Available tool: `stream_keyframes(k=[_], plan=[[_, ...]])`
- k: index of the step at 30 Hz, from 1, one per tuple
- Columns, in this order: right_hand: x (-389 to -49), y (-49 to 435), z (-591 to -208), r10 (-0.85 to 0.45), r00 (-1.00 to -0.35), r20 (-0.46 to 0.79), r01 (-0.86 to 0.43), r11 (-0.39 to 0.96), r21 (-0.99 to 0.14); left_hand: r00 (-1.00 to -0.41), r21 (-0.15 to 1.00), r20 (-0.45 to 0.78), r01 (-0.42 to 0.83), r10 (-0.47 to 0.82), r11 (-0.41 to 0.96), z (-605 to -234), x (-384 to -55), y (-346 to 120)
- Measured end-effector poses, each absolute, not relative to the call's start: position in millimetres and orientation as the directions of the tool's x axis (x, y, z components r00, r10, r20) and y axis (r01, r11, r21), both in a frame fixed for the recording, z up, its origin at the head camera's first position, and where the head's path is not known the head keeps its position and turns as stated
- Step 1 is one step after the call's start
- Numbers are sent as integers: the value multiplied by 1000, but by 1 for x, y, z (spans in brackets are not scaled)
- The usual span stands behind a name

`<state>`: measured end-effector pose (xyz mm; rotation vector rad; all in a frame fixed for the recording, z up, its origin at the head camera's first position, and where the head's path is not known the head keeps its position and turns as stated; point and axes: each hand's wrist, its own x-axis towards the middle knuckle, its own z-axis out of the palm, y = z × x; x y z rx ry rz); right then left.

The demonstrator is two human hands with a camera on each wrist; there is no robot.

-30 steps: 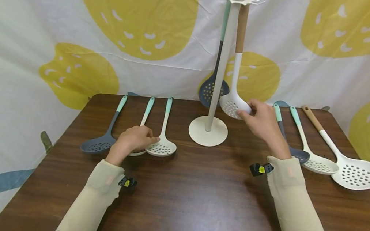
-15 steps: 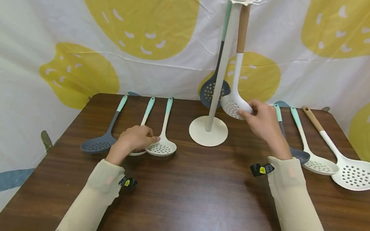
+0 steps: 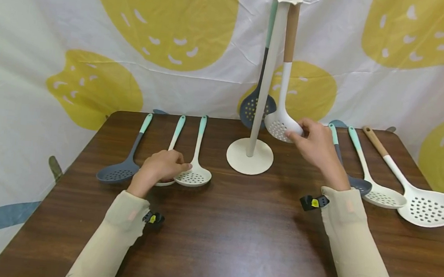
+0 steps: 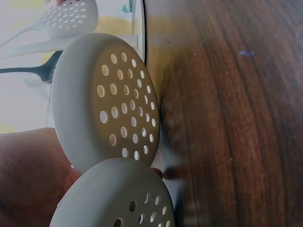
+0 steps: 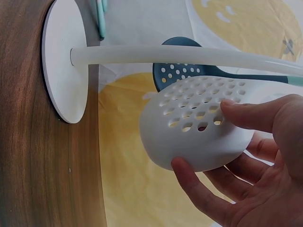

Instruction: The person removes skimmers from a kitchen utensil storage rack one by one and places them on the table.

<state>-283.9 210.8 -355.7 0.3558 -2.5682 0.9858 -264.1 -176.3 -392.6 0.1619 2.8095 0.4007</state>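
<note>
My right hand [image 3: 316, 149] holds the bowl of a white skimmer [image 5: 189, 137] with a wood-coloured handle, hanging from the cream stand [image 3: 264, 85]. In the right wrist view its thumb lies on the holes and its fingers curl round the rim. On the table, my left hand [image 3: 160, 168] has curled fingers over the neck of a white skimmer [image 3: 165, 183] with a mint handle; the hand covers most of that grip. Just right of its fingertips lies a second mint-handled white skimmer [image 3: 193, 178]. Both bowls face the left wrist camera, the second skimmer's [image 4: 106, 101] in full.
A dark blue skimmer [image 3: 251, 108] hangs behind the stand's pole. Another dark blue skimmer [image 3: 120, 171] lies at the far left. At right lie a dark blue utensil [image 3: 358, 185], a mint-handled white skimmer [image 3: 385, 197] and a large wood-handled white skimmer [image 3: 430, 209]. A patterned cloth backs the table.
</note>
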Motion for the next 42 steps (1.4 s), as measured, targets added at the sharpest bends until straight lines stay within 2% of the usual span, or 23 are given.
stream_keyframes(k=[21,28,42], plan=[[-282,216,-354,-105,-900,424,-361,724,-587,-950,299,-264,84,166,951,-393,-265,-173],[-277,223,-348,-113,-917,383,-339,727,-597,-950,296,-266,81,164,952,-393,-266,-172],[-266,240,-328,-132,-934,331,-305,779,-548,-948,293,-275,74,159,953,-394,-265,-176]])
